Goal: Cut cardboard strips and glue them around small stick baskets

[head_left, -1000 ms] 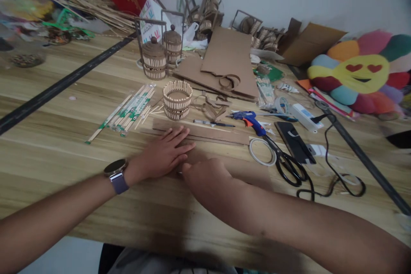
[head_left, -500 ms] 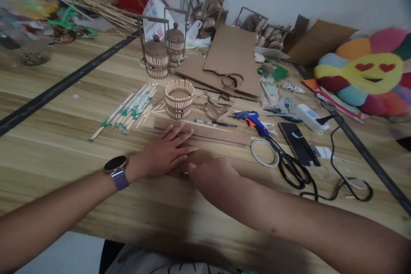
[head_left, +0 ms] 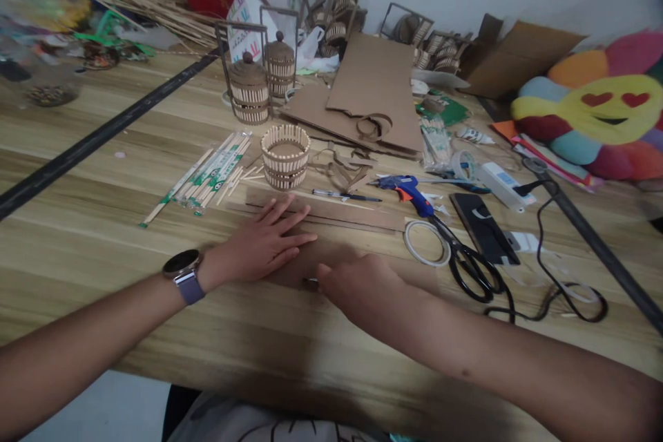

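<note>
My left hand (head_left: 269, 242) lies flat with its fingers spread, pressing on brown cardboard pieces on the table. Under its fingertips are narrow cardboard strips (head_left: 357, 219). My right hand (head_left: 357, 286) is closed beside it, over a wider cardboard piece (head_left: 336, 255). A small pale tip pokes out at the thumb side of this hand; the rest of what it grips is hidden. Just beyond the strips are a pen (head_left: 347, 195) and a round basket (head_left: 285, 157) made of short wooden sticks.
Bagged chopsticks (head_left: 215, 173) lie left of the basket. To the right are a blue glue gun (head_left: 407, 190), a tape roll (head_left: 427, 243), black scissors (head_left: 474, 273), a phone (head_left: 484, 228) and a cable (head_left: 541, 248). Cardboard sheets (head_left: 373, 76) and lidded stick baskets (head_left: 248, 90) stand behind.
My right hand has slid slightly to the right along the cardboard, and the small pale tip moved with it. The left hand keeps its place on the cardboard. The camera view shifted a little.
</note>
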Motion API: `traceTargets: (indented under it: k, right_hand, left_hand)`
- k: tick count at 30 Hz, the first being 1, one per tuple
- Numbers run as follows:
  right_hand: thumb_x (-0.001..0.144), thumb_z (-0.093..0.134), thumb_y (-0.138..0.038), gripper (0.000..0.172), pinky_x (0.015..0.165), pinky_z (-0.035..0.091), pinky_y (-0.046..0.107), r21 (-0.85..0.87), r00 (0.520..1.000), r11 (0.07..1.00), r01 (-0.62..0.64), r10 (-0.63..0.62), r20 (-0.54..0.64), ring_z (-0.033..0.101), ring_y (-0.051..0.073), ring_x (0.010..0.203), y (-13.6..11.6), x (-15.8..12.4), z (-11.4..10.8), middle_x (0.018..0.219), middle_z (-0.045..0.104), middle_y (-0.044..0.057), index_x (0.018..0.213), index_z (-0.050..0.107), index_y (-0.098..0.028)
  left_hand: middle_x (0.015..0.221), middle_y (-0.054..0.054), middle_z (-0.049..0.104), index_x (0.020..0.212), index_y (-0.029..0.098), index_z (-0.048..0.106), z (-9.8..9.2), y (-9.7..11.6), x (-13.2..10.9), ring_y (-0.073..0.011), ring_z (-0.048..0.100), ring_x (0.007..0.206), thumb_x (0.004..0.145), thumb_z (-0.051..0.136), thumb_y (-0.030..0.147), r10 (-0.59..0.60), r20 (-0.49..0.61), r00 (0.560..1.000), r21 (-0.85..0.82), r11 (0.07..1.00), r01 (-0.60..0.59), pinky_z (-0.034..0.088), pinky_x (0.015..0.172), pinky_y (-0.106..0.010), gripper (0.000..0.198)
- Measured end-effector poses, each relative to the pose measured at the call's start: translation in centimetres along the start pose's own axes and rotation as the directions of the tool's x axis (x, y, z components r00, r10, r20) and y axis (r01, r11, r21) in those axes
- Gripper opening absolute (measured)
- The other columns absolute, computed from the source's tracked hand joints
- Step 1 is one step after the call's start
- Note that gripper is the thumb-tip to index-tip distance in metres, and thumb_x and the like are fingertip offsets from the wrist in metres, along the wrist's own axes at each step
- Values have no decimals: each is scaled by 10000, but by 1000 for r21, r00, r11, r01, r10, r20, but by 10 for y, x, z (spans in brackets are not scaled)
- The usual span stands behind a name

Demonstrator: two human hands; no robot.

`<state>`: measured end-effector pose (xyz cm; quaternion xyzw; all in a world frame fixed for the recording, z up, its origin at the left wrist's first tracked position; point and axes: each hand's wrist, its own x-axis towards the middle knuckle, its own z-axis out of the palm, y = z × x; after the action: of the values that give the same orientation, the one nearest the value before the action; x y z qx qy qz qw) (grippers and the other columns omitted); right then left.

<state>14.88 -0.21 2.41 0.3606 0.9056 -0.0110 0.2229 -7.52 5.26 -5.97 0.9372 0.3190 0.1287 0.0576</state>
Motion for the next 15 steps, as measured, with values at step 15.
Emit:
traceTargets:
  k: [15]
  right_hand:
    - [883, 567, -4, 231, 473, 492, 263, -31, 996, 999, -37, 39, 78, 766, 280, 652, 14, -19, 4, 799, 771, 120, 1027, 665, -155]
  left_hand:
    - [1673, -75, 286, 1462, 314, 550, -3, 0, 0, -368, 26, 1568, 1082, 381, 375, -1, 17, 1000, 5, 1000, 0, 195, 1219, -621, 421]
